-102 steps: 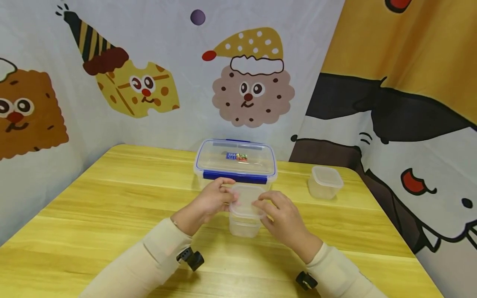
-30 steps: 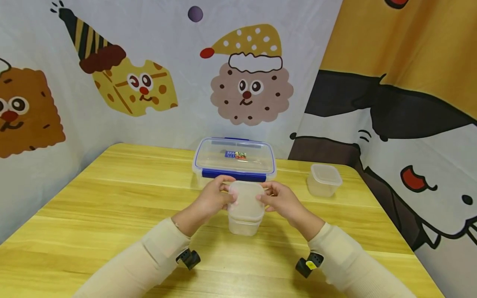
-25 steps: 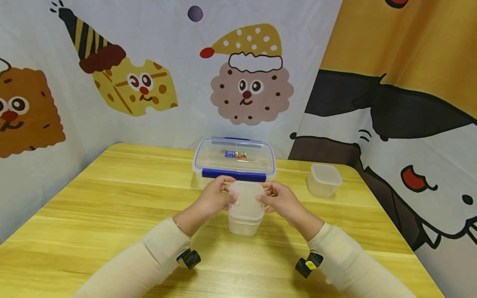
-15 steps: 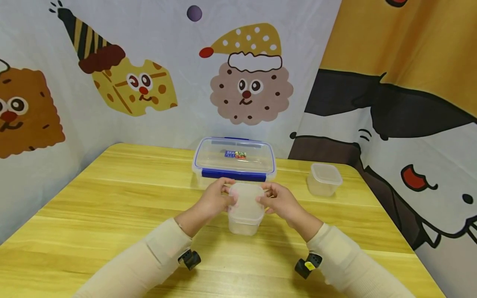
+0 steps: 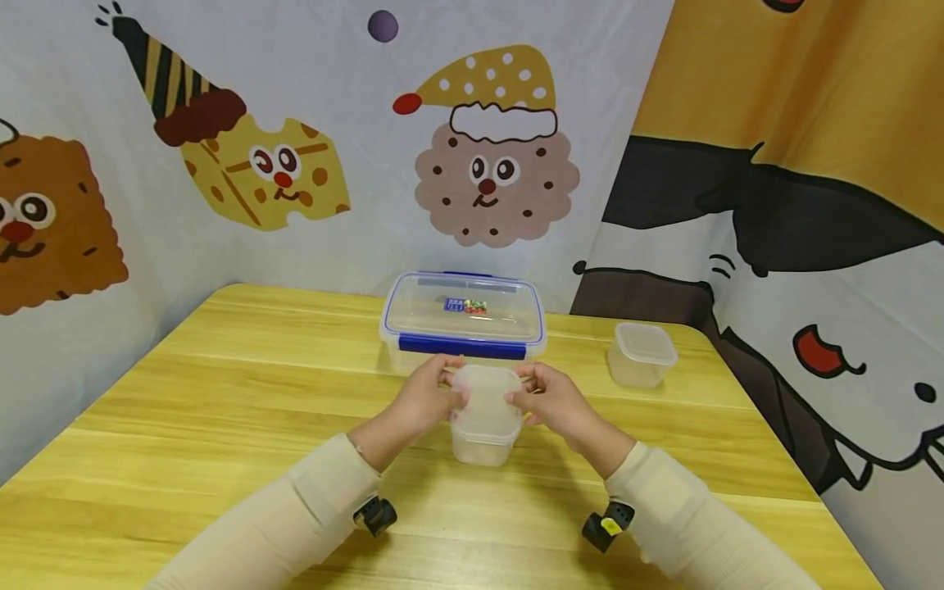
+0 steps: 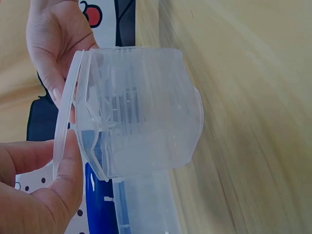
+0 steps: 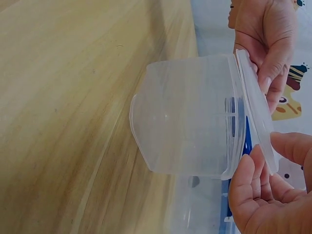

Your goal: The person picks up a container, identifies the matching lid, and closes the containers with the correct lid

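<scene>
A small translucent tub (image 5: 483, 453) stands on the table in front of me. Over its mouth is a clear lid (image 5: 485, 397), tilted, with its near edge at the tub's rim and its far edge raised. My left hand (image 5: 424, 397) pinches the lid's left side between thumb and fingers. On the opposite side, my right hand (image 5: 556, 403) grips the lid the same way. The right wrist view shows a wedge-shaped gap between lid (image 7: 258, 114) and tub (image 7: 190, 117), widest at the far side. Through the tub's wall (image 6: 151, 112) in the left wrist view, no contents show.
Behind the hands sits a large clear food box (image 5: 465, 328) with a blue-edged lid and blue clips. Another small lidded tub (image 5: 642, 356) stands at the back right. A cartoon-printed curtain (image 5: 310, 49) hangs behind the wooden table (image 5: 243, 393).
The right hand, loosely at the lid's side at first, now pinches it firmly alongside the left. Both hands have lowered the lid slightly, bringing its near edge down to the tub's rim.
</scene>
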### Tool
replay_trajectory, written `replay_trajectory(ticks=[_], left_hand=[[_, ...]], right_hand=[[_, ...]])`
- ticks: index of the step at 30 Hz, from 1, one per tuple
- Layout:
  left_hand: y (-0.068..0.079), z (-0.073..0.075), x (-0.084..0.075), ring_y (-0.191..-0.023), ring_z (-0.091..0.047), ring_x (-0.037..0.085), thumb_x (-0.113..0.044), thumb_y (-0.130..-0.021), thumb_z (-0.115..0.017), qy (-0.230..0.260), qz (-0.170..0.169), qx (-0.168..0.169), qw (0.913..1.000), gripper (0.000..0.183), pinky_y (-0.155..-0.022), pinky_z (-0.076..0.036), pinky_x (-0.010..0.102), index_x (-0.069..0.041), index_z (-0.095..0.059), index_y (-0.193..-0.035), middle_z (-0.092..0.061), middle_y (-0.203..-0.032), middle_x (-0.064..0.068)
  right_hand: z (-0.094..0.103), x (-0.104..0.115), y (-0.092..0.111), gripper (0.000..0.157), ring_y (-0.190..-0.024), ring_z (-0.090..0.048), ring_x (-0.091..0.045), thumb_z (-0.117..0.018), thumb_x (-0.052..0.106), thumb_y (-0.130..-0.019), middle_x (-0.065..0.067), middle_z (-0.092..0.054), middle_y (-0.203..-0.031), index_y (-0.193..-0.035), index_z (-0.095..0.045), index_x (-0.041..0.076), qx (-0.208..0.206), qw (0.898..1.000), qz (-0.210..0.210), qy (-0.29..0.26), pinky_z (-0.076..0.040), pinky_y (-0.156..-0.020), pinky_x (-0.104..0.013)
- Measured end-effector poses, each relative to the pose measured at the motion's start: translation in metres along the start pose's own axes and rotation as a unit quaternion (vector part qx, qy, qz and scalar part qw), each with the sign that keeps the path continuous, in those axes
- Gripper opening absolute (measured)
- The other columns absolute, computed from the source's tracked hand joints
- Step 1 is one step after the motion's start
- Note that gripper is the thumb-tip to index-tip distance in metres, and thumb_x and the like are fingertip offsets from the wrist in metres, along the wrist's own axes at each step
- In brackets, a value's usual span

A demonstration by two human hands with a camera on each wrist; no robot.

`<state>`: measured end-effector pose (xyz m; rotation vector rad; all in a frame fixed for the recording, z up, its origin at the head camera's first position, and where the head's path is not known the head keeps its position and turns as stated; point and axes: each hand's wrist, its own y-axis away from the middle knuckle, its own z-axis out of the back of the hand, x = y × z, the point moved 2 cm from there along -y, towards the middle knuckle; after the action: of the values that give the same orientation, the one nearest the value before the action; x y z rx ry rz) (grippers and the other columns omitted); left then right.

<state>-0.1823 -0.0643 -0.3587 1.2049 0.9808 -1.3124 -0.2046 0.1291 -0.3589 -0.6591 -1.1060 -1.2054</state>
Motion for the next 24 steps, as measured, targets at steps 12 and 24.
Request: replay_trajectory(ticks=[12, 24], left_hand=[[-0.0001, 0.0000, 0.0012, -0.074, -0.061, 0.020, 0.016, -0.085, -0.058, -0.032, 0.003, -0.006, 0.9995, 0.049, -0.060, -0.055, 0.027, 0.004, -0.048, -0.132, -0.057, -0.097, 0.017], [-0.0002, 0.0004, -0.0026, -0.072, -0.058, 0.020, 0.015, -0.086, -0.058, -0.040, -0.010, -0.009, 0.9991, 0.046, -0.061, -0.054, 0.028, 0.004, -0.050, -0.130, -0.056, -0.094, 0.016]], right_hand=[[-0.0026, -0.0012, 0.0001, 0.033, -0.079, -0.053, -0.017, -0.066, 0.008, -0.091, -0.008, -0.057, -0.091, -0.121, -0.055, -0.003, 0.002, 1.000, 0.002, 0.001, -0.055, -0.066, -0.036], [-0.0002, 0.0012, -0.0050, 0.032, -0.077, -0.054, -0.018, -0.065, 0.008, -0.091, -0.011, -0.055, -0.093, -0.121, -0.056, -0.001, 0.002, 1.000, -0.003, 0.011, -0.054, -0.061, -0.031]])
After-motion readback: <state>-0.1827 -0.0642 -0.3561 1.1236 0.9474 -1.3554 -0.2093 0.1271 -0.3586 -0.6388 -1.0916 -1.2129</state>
